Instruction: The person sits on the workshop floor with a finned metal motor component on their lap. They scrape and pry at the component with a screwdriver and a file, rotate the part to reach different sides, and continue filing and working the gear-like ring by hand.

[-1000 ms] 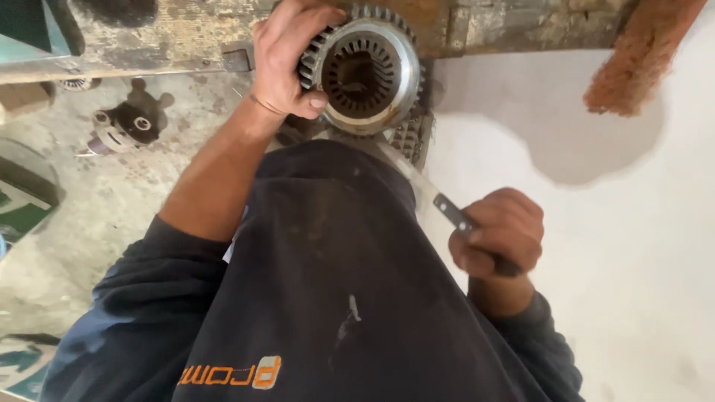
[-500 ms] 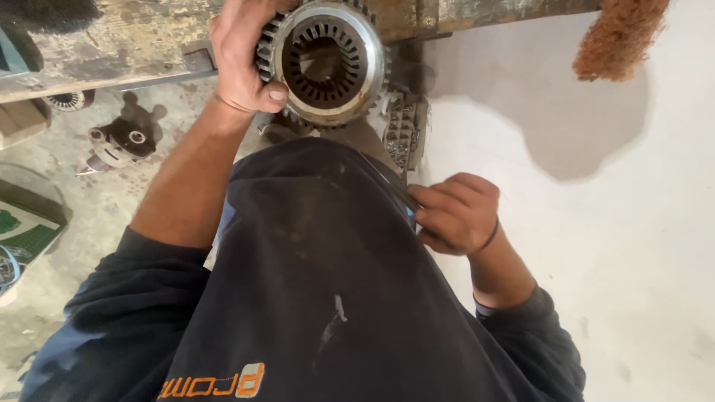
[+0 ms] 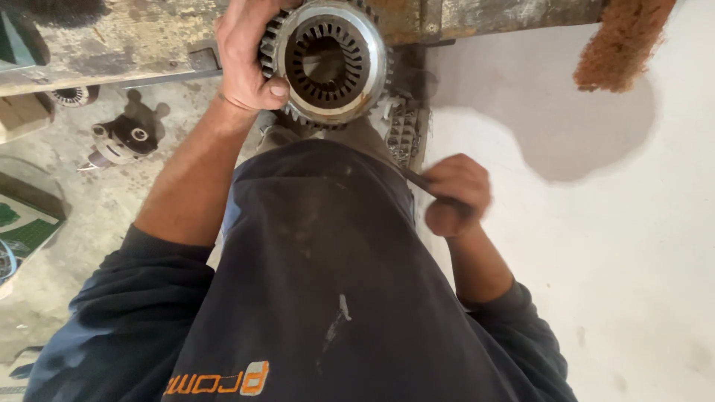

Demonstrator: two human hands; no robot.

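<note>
Pale, dusty concrete floor filled the lower part of the view, and a worn workbench edge (image 3: pixel 134 56) with chipped paint ran across the top. The left hand (image 3: pixel 246 56) was clamped on a round metal gear (image 3: pixel 328 63), thumb pressed against its near rim and fingers wrapped over the far side. The gear was held up just in front of the bench edge, above the person's dark sweatshirt (image 3: pixel 320 290). It looked like a thick steel ring: coarse teeth ran around the outside, a smooth bright band faced the camera, and a ring of fine slots lined the dark hollow centre. Grease and grime dulled the teeth.

The right hand (image 3: pixel 456 195) was blurred, closed in a fist around a thin dark metal tool (image 3: pixel 417 181), possibly a file or blade; only a short stub showed. It sat near the waist, well apart from the gear. On the floor at left lay a small dark machine part (image 3: pixel 125 139), and a rust-coloured rough patch (image 3: pixel 622 41) marked the wall at upper right.
</note>
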